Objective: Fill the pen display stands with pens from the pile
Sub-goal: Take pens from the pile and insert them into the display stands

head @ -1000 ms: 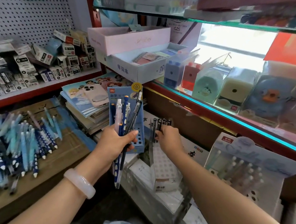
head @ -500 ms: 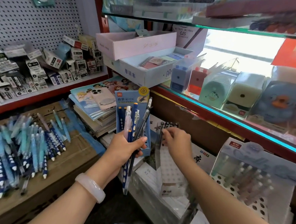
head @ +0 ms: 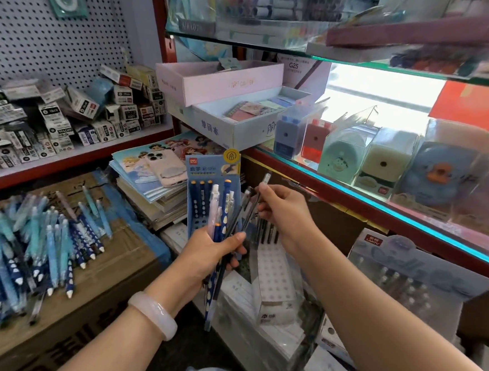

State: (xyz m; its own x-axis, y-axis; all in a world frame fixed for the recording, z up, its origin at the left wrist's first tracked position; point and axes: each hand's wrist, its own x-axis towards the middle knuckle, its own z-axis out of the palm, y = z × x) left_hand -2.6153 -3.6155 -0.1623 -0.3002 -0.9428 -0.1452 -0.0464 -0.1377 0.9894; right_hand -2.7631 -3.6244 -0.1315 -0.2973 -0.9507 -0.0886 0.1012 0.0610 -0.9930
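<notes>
Shop shelves crowd round as the left hand [head: 212,251] clutches a mixed bunch [head: 220,221]; the right hand [head: 283,214], pinching one dark pen [head: 253,203], should draw it straight out above that grip.

A phone [head: 163,166] lies on stacked notebooks [head: 150,190]. Above, a pink box [head: 215,82] sits on a blue box [head: 236,124]. Boxed sharpeners [head: 378,157] line the glass shelf [head: 380,215]; small cartons [head: 68,115] crowd the pegboard [head: 45,41] shelf.

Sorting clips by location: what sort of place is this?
Most likely a stationery shop: boxed pencil sharpeners on a glass shelf, a pile of pens, and small boxed refills below a pegboard.
</notes>
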